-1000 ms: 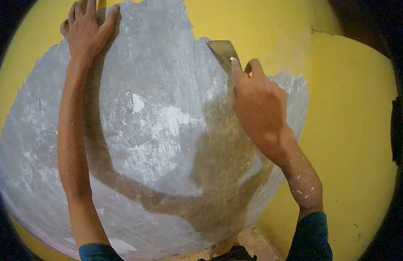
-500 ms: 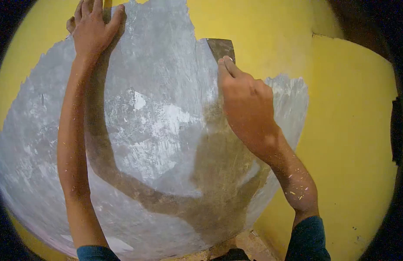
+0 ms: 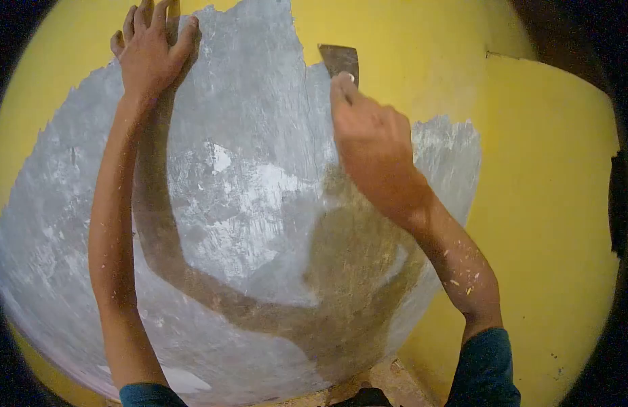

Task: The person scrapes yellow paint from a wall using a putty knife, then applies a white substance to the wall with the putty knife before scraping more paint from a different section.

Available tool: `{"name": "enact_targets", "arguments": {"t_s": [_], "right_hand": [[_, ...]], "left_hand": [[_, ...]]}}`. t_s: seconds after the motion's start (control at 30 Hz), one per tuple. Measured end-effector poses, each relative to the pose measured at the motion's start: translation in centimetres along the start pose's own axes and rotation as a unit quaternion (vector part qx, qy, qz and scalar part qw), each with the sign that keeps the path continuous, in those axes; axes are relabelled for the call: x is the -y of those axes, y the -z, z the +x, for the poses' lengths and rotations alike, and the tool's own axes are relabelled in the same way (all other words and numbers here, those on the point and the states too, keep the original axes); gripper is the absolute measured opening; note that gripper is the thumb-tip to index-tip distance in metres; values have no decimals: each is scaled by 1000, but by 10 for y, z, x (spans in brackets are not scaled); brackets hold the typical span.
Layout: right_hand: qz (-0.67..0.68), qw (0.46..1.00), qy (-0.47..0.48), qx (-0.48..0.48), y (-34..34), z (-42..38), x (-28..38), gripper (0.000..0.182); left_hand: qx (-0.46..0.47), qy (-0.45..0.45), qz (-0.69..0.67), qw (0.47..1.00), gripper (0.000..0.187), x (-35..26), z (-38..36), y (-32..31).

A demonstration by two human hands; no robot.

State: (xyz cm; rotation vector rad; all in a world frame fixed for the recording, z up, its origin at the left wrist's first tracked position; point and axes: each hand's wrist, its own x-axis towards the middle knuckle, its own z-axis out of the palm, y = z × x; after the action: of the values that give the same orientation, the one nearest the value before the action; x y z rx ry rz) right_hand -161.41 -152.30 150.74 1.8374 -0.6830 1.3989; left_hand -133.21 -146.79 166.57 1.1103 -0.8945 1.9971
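Note:
My right hand is wrapped round a paint scraper, its handle hidden in my fist. The wide metal blade points up and lies over the edge between bare grey plaster and yellow paint. High on the left, my left hand rests on the wall with its fingers spread, across the ragged border of paint and plaster. Nothing is held in it. Small pale paint flakes stick to my right forearm.
An adjoining yellow wall stands at the right, past a corner. White patches mark the grey plaster, and my arms cast shadows over it. Below, a strip of littered floor shows. A dark object sits at the far right edge.
My right hand has moved up and slightly left with the scraper, whose blade now reaches higher over the yellow paint. My left hand stays on nearly the same spot.

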Motion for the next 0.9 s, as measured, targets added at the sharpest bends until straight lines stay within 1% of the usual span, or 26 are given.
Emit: {"name": "enact_targets", "arguments": {"t_s": [0.07,0.2,0.27,0.3,0.37,0.4,0.47,0.5,0.57,0.6,0.67,0.7,0.77,0.8,0.87,0.9], "right_hand": [[-77,997,3,9,-1,-13,11,21],[-39,999,6,-2,4,-12,8,19],[-25,998,53,-22,3,-7,9,18],[-22,998,50,-17,4,-14,10,18],[13,999,-6,38,7,-26,10,30],[9,999,-3,38,9,-14,7,30],[-25,995,7,96,13,15,2,35],[-26,995,5,97,15,12,0,35],[-12,997,71,31,19,1,4,35],[-10,997,73,33,18,-5,9,35],[-7,996,-5,86,16,-16,14,33],[-6,996,-7,88,18,-18,15,33],[-20,998,60,31,26,-15,14,33],[-19,998,57,37,27,-18,14,33],[-3,989,-24,144,25,-24,10,35],[-7,990,-22,141,19,-23,6,35]], "left_hand": [[5,-1,13,1000,58,3,-2,-2],[8,-5,22,1000,57,1,-4,-3],[-2,-5,-13,1000,58,6,-3,-4],[4,-8,-14,1000,58,-4,-2,11],[83,64,-87,991,59,-20,3,39],[81,68,-88,991,59,-18,4,39],[90,51,-85,991,60,-18,4,37],[91,50,-87,991,60,-20,4,35],[83,56,-84,991,60,-18,2,36],[86,58,-82,991,60,-17,1,37],[89,62,-83,991,60,-19,2,39],[91,61,-83,990,60,-20,2,40],[91,61,-98,989,61,-19,3,40],[96,60,-101,988,61,-18,1,38],[96,62,-81,990,61,-17,2,35],[91,65,-82,990,61,-17,2,35]]}}
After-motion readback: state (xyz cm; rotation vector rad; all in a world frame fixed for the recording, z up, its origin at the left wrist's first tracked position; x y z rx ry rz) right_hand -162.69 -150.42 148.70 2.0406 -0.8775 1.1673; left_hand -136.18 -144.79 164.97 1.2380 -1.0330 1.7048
